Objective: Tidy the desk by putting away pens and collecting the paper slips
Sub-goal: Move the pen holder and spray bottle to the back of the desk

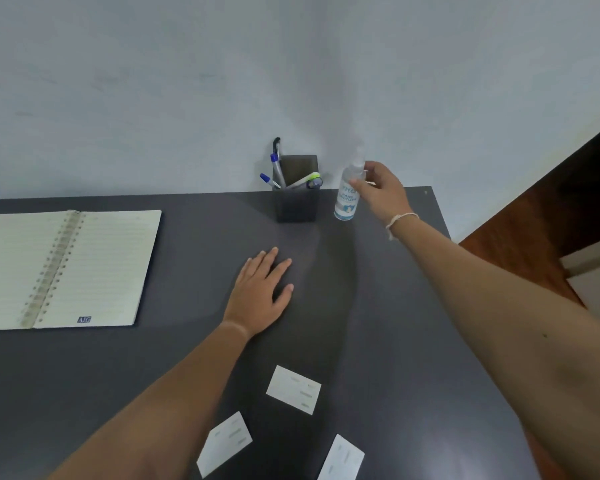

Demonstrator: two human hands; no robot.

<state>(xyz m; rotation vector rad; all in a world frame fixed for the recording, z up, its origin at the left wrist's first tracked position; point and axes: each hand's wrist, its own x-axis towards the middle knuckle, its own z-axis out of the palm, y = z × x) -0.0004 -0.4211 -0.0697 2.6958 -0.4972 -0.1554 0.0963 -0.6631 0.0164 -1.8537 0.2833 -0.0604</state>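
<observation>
Three white paper slips lie on the dark grey desk near its front: one (294, 389) in the middle, one (224, 443) to the lower left, one (342, 460) at the bottom edge. A dark square pen holder (296, 199) at the back by the wall holds several pens (278, 169). My left hand (262, 292) rests flat on the desk, fingers spread, holding nothing. My right hand (378, 190) reaches to the back and its fingers close around a clear hand sanitizer bottle (349, 194) standing right of the holder.
An open spiral notebook (66, 268) with lined pages lies at the left. The desk (413, 375) ends against a pale wall at the back. Its right edge drops to a brown floor (520, 251) and a dark doorway.
</observation>
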